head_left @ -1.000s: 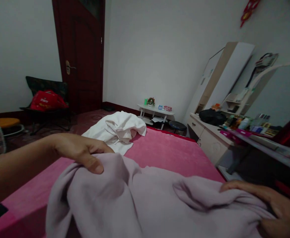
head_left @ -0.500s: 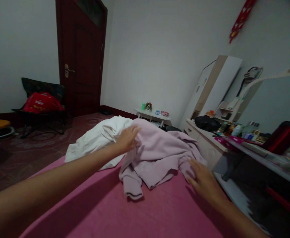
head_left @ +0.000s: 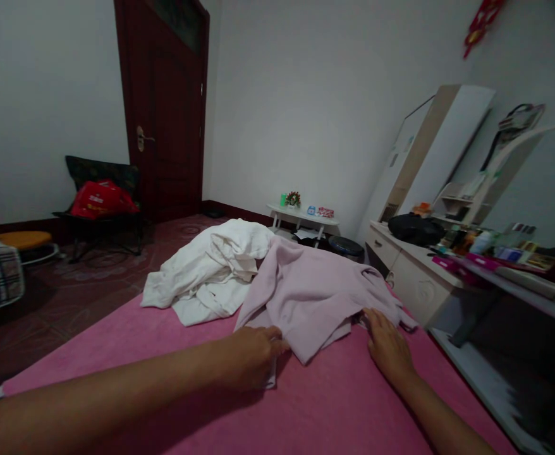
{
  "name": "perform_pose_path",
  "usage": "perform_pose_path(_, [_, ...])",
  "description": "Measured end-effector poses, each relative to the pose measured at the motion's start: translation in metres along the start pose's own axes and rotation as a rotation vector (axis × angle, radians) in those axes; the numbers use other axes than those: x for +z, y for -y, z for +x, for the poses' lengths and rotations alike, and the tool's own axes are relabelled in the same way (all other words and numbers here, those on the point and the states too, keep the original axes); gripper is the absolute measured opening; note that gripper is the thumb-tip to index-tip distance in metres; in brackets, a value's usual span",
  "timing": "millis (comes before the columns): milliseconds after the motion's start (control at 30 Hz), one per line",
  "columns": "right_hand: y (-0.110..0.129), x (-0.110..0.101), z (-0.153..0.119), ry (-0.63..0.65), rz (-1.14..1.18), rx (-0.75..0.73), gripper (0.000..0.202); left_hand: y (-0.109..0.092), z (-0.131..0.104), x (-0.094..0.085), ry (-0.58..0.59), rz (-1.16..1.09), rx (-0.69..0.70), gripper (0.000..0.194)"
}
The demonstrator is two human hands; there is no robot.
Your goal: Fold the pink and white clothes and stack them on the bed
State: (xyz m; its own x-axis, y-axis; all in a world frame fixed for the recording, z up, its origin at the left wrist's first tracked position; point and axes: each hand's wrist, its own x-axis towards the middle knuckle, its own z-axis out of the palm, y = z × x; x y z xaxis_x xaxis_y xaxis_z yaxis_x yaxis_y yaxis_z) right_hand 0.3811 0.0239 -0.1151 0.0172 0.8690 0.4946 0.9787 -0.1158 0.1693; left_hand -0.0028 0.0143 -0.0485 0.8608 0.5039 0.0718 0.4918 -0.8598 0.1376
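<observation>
Centrally, slightly right of the frame's middle, the pale pink garment [head_left: 315, 275] lies loosely spread and creased on the pink bed [head_left: 334, 404], its lower edge forming a downward point below the frame's center. The left hand [head_left: 253, 357] is positioned at the garment's lower-left edge; its fingers curl inward and the grip is narrow, but whether fabric is pinched in it cannot be told. A strip of the garment shows just below and beside this hand. The right hand [head_left: 390, 344] is positioned at the lower-right edge of the garment, fingertips against the hem; the fingers are bent, and whether this grip is closed on the cloth cannot be told. Both forearms enter from the bottom portion of the frame, one at the lower left and one at the lower right. Adjoining the garment on its left side is a crumpled white cloth [head_left: 206, 278], also on the bed. Beyond the bed, at center, a low white bench [head_left: 277, 208] carries a green cylinder [head_left: 283, 200], a small potted plant [head_left: 293, 200] and a red-and-white box [head_left: 325, 212]. To the right of the frame, a drawer cabinet [head_left: 413, 278] supports a black bag [head_left: 414, 229]. At the left, a red bag [head_left: 103, 201] rests on a folding chair [head_left: 102, 168], adjacent to a dark red door [head_left: 176, 120] at upper left.
</observation>
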Motion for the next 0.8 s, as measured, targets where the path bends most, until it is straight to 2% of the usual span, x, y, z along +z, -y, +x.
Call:
perform_pose_path(167, [0.002,0.009,0.01,0.034,-0.023,0.031,0.059,-0.018,-0.004,0.014,-0.072,-0.078,-0.064,0.054])
perform_pose_path(300, [0.005,0.01,0.016,0.071,-0.073,0.143,0.048,-0.023,0.012,0.029,-0.154,-0.111,-0.111,0.084])
perform_pose_path(367, [0.005,0.011,0.02,0.096,-0.097,0.153,0.042,-0.023,0.027,0.035,-0.171,-0.06,-0.129,0.076])
perform_pose_path(500, [0.005,0.011,0.028,0.153,-0.134,0.144,0.039,-0.022,0.063,0.043,-0.159,0.075,-0.17,0.043])
perform_pose_path(600, [0.005,0.009,0.031,0.171,-0.148,0.116,0.038,-0.02,0.082,0.05,-0.157,0.121,-0.15,0.032])
perform_pose_path(700, [0.004,0.008,0.028,0.167,-0.147,0.106,0.037,-0.015,0.09,0.054,-0.167,0.118,-0.111,0.027])
perform_pose_path(800, [0.001,0.006,0.024,0.154,-0.114,0.097,0.039,-0.007,0.087,0.052,-0.188,0.072,-0.14,0.024])
